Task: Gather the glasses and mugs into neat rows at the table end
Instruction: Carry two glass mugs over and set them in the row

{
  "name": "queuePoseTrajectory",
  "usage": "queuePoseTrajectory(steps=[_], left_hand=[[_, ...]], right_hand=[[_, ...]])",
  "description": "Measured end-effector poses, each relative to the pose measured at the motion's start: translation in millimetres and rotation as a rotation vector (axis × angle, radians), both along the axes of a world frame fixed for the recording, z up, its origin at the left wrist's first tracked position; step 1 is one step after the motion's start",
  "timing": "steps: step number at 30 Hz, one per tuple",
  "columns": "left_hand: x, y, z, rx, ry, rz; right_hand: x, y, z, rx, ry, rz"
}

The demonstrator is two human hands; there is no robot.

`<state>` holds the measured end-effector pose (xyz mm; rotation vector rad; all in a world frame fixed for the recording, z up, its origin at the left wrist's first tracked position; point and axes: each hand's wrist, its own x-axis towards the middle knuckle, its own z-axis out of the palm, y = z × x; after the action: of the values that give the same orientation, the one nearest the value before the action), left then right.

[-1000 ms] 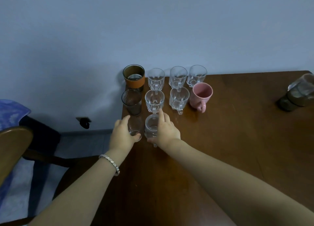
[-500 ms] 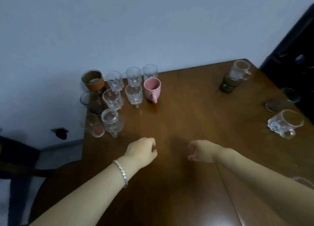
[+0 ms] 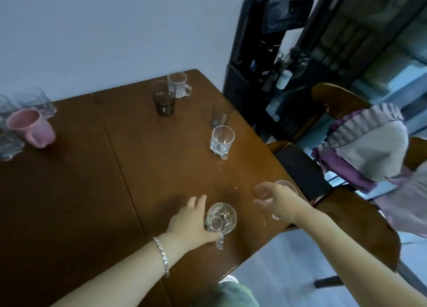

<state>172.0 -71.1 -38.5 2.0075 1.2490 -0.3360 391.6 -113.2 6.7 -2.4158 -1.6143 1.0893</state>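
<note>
On the brown table, my left hand wraps the left side of a clear glass mug near the front edge, thumb by its handle. My right hand has its fingers apart and lies against a clear glass at the right edge, hiding most of it. Farther back stand a clear mug, a dark tumbler, a smoky glass and another clear mug. The pink mug and clear glasses are grouped at the far left.
The table's right edge runs diagonally just beyond my right hand. A wooden chair draped with purple and grey cloth stands to the right. A black cabinet stands past the far corner, against the wall.
Both hands left the grouped glasses and swung right across the table. My left hand now holds a clear mug and my right hand has reached a glass at the edge.
</note>
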Motion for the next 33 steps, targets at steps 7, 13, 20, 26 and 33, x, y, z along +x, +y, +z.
queuePoseTrajectory(steps=[7, 13, 20, 26, 33], left_hand=[[59, -10, -20, 0.025, 0.169, 0.012], [48, 5, -6, 0.121, 0.147, 0.138], [19, 19, 17, 0.182, 0.049, 0.308], [-45, 15, 33, 0.226, 0.019, 0.475], [-170, 7, 46, 0.279, 0.076, 0.733]], right_hand=[[76, -13, -28, 0.003, 0.147, -0.114], [84, 3, -62, -0.001, -0.146, -0.135], [68, 8, -83, -0.044, -0.114, -0.251], [12, 29, -58, -0.048, -0.090, 0.042], [-132, 80, -19, 0.089, 0.044, 0.365]])
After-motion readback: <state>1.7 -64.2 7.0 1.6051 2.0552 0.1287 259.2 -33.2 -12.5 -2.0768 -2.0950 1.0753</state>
